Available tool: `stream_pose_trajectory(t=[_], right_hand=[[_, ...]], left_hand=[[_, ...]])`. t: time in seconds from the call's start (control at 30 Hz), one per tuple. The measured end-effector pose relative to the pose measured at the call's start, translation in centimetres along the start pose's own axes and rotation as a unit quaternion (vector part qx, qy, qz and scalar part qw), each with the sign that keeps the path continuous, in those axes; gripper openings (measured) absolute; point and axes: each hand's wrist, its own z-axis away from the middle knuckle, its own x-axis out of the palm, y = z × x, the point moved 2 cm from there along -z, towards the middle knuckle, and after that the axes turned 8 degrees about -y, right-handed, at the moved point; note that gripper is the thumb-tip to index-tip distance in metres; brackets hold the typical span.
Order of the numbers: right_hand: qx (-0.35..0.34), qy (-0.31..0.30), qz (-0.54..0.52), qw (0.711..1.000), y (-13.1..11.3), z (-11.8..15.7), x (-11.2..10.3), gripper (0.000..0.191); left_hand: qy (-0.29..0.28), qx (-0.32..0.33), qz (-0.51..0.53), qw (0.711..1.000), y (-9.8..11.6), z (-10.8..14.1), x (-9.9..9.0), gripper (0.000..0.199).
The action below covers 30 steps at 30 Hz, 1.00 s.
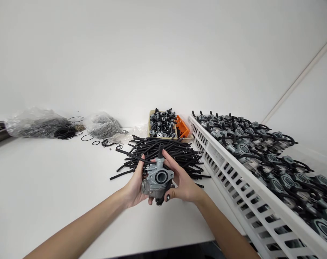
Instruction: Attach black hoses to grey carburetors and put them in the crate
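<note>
A grey metal carburetor (155, 178) with a round bore facing me is held upright between both hands, above the white table. My left hand (135, 185) is closed round its left side, beside a black hose (132, 155) that reaches out to the left. On the other side, my right hand (183, 181) grips the body, with the thumb low near a black part at the bottom and a finger up by the black cap (160, 150). Behind the carburetor lies a pile of black rubber hoses (185, 154).
A white slatted crate (233, 158) full of carburetors stands at the right. Behind the hoses are a cream tray (149, 124) of small capped parts and an orange basket (182, 126). Plastic bags of parts (39, 122), black rings (95, 142) and a metal tray (0, 136) lie at the left.
</note>
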Motion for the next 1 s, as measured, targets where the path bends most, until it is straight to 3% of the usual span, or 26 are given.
stream_pose_trajectory(t=[0.3,0.47,0.57,0.67,0.8,0.87,1.0], right_hand=[[-0.006,0.018,-0.037,0.999,0.0,-0.2,-0.5,0.117],[-0.026,0.063,-0.010,0.998,0.1,-0.3,-1.2,0.109],[-0.026,0.114,0.035,0.993,0.2,-0.4,-1.4,0.093],[-0.036,0.178,0.108,0.977,0.2,-0.3,-1.6,0.071],[-0.054,0.243,0.191,0.949,0.0,-0.1,-1.8,0.037],[-0.055,0.244,0.228,0.941,-0.2,0.0,-1.7,0.022],[-0.078,0.197,0.299,0.930,-0.6,-0.1,-1.2,0.015]], left_hand=[[-0.011,0.027,0.027,0.999,0.1,-0.1,0.3,0.070],[0.013,0.144,0.045,0.989,0.5,-0.4,-0.2,0.040],[0.071,0.230,0.019,0.970,0.8,-0.5,-0.3,0.032],[0.161,0.302,-0.019,0.940,1.0,-0.4,-0.6,0.038],[0.226,0.370,-0.079,0.898,1.5,-0.2,-1.0,0.046],[0.250,0.398,-0.108,0.876,1.7,0.0,-1.2,0.048],[0.284,0.420,-0.151,0.849,1.7,0.2,-1.1,0.049]])
